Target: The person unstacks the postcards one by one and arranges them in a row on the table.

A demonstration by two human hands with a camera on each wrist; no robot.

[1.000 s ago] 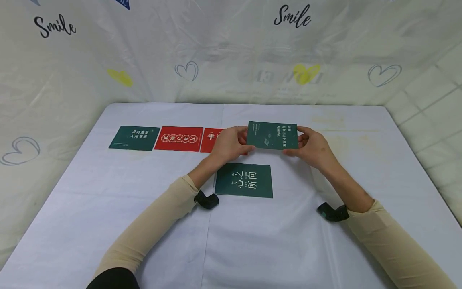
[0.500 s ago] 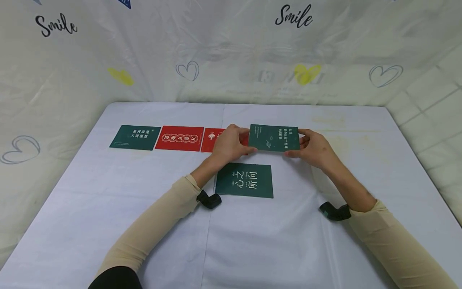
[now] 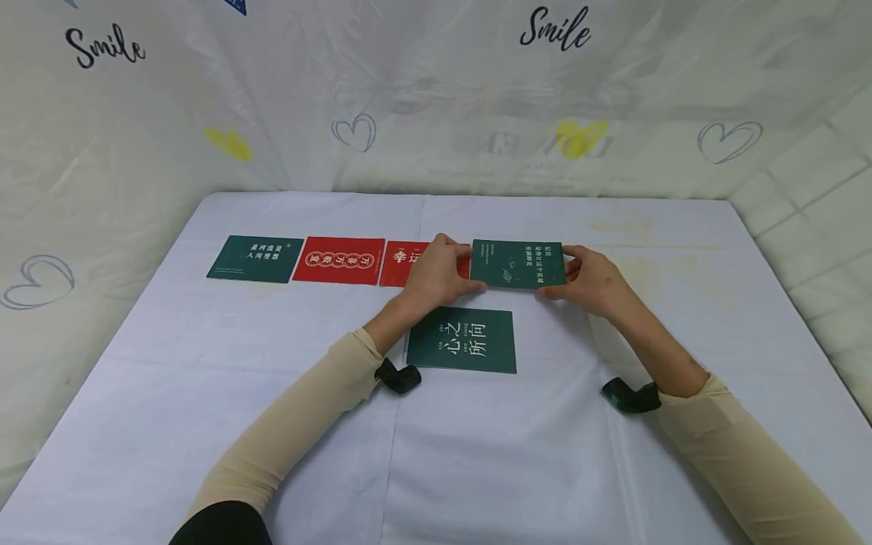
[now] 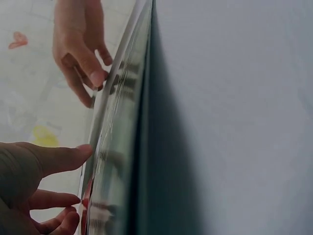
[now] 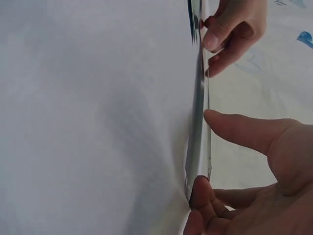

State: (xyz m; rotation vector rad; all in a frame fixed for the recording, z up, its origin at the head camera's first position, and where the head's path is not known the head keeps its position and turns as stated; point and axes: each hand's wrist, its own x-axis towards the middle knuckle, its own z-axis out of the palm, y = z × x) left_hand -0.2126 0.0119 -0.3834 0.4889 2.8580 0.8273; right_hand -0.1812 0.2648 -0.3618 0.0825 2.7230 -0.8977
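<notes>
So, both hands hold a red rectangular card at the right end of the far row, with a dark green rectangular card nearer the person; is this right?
Only the colour is wrong: the head view shows that the held rectangular card is dark green, not red. The rest stands.

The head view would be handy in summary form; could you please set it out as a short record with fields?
Surface: white table
Cards in view: five; three green, two red
Back row, left to right: end card, green; first red card; second red card, partly hidden; held card, green
Nearer the person: front card, green
Left hand: at the held card's left side, covering part of the second red card
Right hand: at the held card's right side
Held card raised or flat: cannot tell
</notes>
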